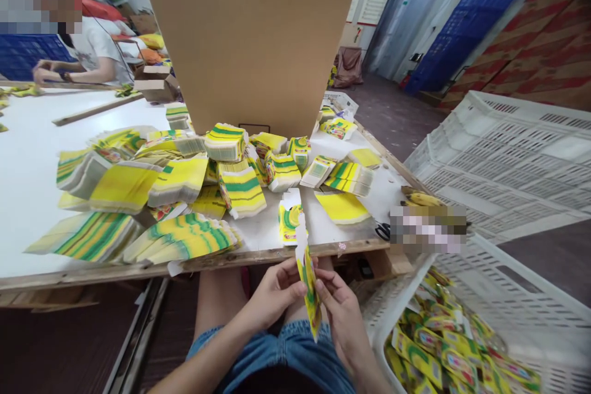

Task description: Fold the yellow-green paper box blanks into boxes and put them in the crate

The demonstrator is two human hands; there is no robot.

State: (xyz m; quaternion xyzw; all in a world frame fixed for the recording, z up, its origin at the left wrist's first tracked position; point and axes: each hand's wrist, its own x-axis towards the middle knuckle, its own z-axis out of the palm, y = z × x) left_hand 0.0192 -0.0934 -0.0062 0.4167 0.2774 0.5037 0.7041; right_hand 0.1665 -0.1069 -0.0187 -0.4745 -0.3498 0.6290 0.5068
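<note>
Both of my hands pinch one flat yellow and green printed carton blank (310, 286) over my lap, just below the table's front edge. My left hand (276, 290) grips its left side with thumb and fingers closed. My right hand (340, 309) holds the right side the same way. The blank stands on edge, its white tab pointing up. Another single blank (290, 217) lies on the table right above my hands.
Stacks of the same yellow-green blanks (184, 188) cover the white table (28, 166). A tall brown cardboard panel (249, 37) stands behind them. A white plastic crate (466, 345) at my right holds folded pieces. Scissors (382, 232) lie near the table corner. Another person (83, 52) sits far left.
</note>
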